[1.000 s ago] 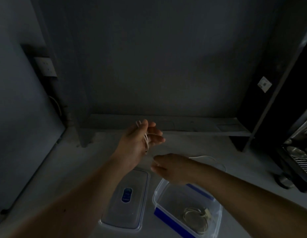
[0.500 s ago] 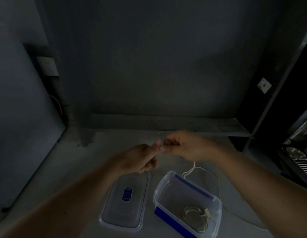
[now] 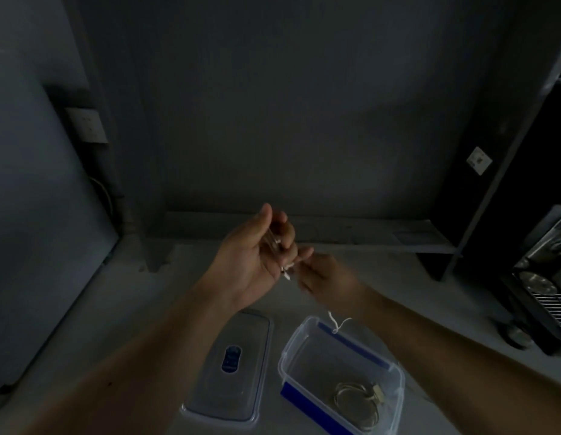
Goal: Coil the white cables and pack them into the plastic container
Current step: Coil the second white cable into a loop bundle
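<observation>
The room is dim; both bare hands are raised above the grey tabletop [image 3: 383,271]. The left hand [image 3: 257,255] is turned palm inward with its fingers loosely curled, its grip narrow around loops of white cable [image 3: 274,243] lying across the palm; a short end of the cable sticks out just below the fingers. The right hand [image 3: 320,274] sits just beside it, fingertips pinched on the same cable, though the blur makes the pinch hard to read; a thin strand hangs under that hand and ends near the far rim of the plastic container [image 3: 395,372]. The container stands open on the tabletop, blue clips on its sides; one coiled cable [image 3: 354,403] already lies on its floor. Its lid [image 3: 232,365] lies flat just to the left.
</observation>
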